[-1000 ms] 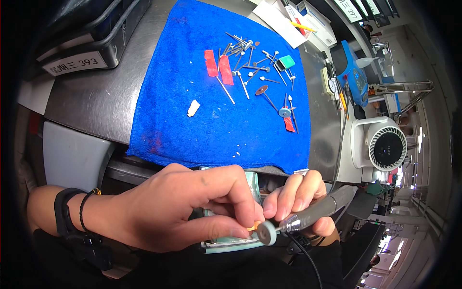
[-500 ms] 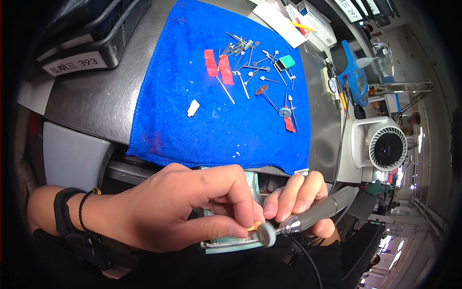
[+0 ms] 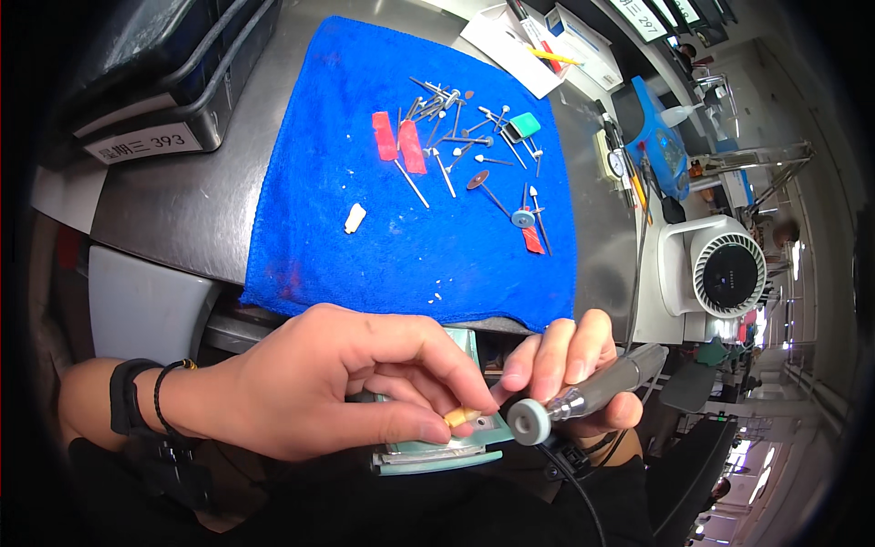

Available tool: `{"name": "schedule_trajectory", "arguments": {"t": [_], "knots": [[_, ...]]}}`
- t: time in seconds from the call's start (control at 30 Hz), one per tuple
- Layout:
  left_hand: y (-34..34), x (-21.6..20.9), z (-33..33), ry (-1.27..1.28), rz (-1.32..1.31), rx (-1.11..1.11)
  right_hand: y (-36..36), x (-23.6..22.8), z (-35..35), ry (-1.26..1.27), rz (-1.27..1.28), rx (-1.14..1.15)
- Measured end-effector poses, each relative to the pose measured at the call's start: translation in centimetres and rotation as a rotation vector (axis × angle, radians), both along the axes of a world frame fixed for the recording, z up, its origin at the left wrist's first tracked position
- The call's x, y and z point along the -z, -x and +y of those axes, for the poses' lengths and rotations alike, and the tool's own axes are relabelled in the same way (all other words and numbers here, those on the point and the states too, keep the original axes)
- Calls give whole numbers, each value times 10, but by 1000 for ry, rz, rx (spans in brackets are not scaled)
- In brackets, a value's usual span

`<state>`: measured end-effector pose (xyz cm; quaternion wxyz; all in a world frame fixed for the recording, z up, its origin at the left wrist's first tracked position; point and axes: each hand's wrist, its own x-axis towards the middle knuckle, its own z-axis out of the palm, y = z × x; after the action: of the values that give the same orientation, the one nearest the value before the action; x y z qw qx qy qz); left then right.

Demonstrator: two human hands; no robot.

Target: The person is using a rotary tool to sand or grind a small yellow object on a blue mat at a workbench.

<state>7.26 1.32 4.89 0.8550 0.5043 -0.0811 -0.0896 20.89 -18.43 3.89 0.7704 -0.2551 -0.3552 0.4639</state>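
Observation:
My left hand (image 3: 319, 387) pinches a small yellowish piece (image 3: 460, 417), shaped somewhat like a tooth, between thumb and fingertips. My right hand (image 3: 558, 357) wraps round a grey metal rotary handpiece (image 3: 612, 381) with a black cable. At its tip sits a pale blue-green grinding wheel (image 3: 530, 422), a short gap to the right of the yellowish piece. Below both hands is a pale green tray-like part (image 3: 437, 463), partly hidden. On the blue towel (image 3: 337, 273) beyond lies a cream-coloured piece (image 3: 355, 218).
Several shanked burs and discs (image 3: 478, 180) lie scattered over the towel, with red tape strips (image 3: 413, 148) and a green cap (image 3: 526, 125). A black bin (image 3: 173, 100) stands at far left. On the right are a white fan (image 3: 725, 269) and a blue device (image 3: 663, 150).
The grinding wheel has moved right, away from the yellowish piece, and turned its face more toward me. My left fingers have opened out a little around the piece. The view has shifted slightly.

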Motion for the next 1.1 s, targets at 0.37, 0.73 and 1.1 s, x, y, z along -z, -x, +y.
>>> {"name": "schedule_trajectory", "arguments": {"t": [0.37, 0.73, 1.1], "knots": [[0, -2, 0, -51, -13, -14, -2, -4, -4, 108, -151, -102], [0, -3, 0, -106, 20, -26, -2, -1, -1, 98, -106, -84], [0, -2, 0, -109, 15, -34, 3, -2, 0, 86, -91, -66]]}}
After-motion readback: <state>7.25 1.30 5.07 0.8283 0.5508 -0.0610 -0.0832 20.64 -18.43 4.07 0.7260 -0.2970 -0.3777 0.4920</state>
